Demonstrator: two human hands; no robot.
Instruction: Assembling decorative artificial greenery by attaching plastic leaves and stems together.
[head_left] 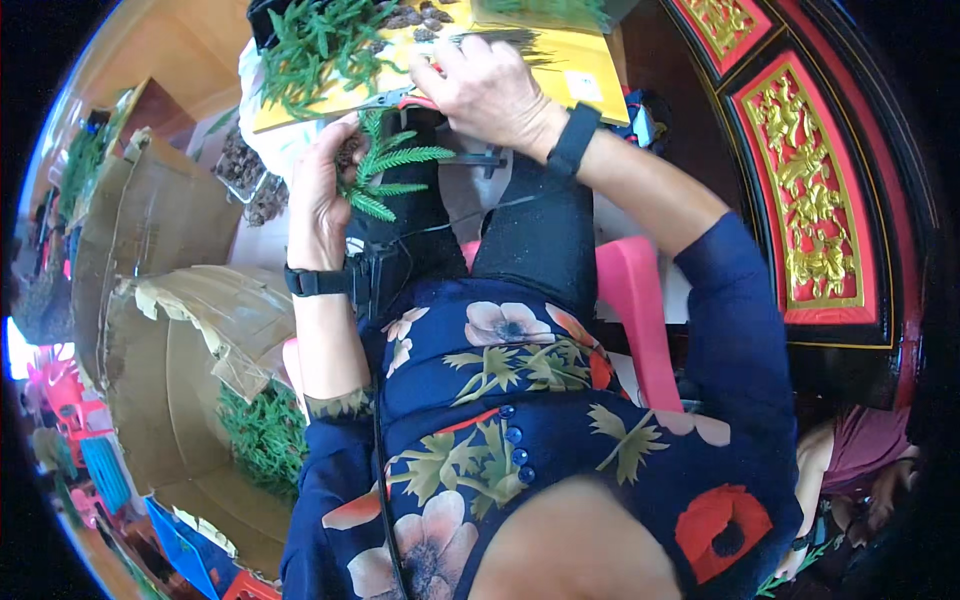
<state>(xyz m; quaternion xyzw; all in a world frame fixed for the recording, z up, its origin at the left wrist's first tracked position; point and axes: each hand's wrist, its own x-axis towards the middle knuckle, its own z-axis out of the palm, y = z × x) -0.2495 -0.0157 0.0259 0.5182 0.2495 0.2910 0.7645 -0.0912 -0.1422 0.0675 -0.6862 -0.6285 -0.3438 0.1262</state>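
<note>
My left hand [322, 180] is closed around a green artificial pine sprig [385, 165] whose needled tips fan out to the right. A brown pine cone [347, 158] shows partly between its fingers and the sprig. Just above, my right hand [488, 88] grips red-handled pliers [415, 102], and their metal jaws point left toward the sprig's top. My fingers cover much of the handles. Both hands are over my lap, at the near edge of a yellow table [590, 65].
Green sprigs [325, 45], pine cones [415, 18] and dark thin wires [515, 42] lie on the table. A wire basket of cones [243, 165] is at left. Below it stands a torn cardboard box [165, 400] with greenery. Another person's hand [792, 560] shows at lower right.
</note>
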